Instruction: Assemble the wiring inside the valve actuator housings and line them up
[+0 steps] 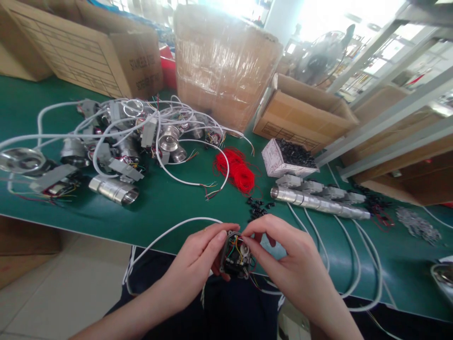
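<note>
At the table's front edge, my left hand (203, 250) is closed around a small open housing (236, 259) with circuit parts and yellow, green and red wires inside. My right hand (286, 255) pinches at the housing's upper right corner, thumb and forefinger together; whatever lies between those fingertips is too small to make out. A white cable (173, 231) runs leftward from behind my left hand and hangs off the edge. Thin loose wires (256, 283) stick out below the housing on the right. Just beyond my right hand lies a heap of small black parts (260, 208).
Metal valve bodies with grey housings and white cables pile up at left (123, 137). Red wire (235, 172) lies mid-table. A carton of black parts (290, 158) and a row of joined metal fittings (318, 200) stand right. Cardboard boxes (226, 71) line the back.
</note>
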A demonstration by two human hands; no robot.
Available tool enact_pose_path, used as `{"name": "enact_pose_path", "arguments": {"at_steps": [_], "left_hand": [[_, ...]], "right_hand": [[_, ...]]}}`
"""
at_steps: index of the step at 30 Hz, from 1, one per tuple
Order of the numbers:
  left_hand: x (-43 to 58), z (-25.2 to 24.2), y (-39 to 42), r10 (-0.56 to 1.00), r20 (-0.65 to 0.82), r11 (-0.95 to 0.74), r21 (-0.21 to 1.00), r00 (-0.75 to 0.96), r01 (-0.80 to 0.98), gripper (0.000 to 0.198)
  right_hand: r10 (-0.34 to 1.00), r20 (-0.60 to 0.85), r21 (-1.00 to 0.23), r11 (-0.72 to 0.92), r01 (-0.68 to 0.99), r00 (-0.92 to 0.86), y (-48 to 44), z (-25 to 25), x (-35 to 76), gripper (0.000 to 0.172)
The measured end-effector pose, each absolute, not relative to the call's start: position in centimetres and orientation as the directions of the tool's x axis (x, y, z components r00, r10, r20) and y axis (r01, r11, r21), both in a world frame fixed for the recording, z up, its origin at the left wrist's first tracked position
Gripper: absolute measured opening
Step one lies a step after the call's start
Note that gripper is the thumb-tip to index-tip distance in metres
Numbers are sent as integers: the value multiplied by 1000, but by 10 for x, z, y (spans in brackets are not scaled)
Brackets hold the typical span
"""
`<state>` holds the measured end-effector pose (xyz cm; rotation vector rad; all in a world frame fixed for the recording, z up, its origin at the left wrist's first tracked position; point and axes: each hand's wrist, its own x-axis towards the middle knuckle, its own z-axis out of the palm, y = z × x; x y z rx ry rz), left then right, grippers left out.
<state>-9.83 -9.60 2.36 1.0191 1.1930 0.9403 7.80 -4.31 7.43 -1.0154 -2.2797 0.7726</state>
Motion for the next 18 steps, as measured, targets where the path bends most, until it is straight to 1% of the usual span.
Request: {"name": "enact_pose_path", "arguments": {"at_steps": [4,8,11,15,18], "left_hand": [[-99,23,-96,958,-251,259,965,136,-45,47],[-98,22,-96,960,-240,249,967,141,-50,44],[-98,23,-96,962,-238,248,967,137,-58,44],[-98,25,-97,951,-261,278,957,166,-87,45],[-98,25,-97,951,-257,274,958,174,-84,47]], "right_hand": [[791,174,-705,516,486,-587,-38,73,78,14],[794,60,-756,432,491,-606,-30,75,75,14],[781,-5,-763,400,507,-624,-21,76,74,13],[787,-22,-723,413,554,-617,-13,74,82,15],[786,-2,-720,428,547,-618,-11,76,88,15]]}}
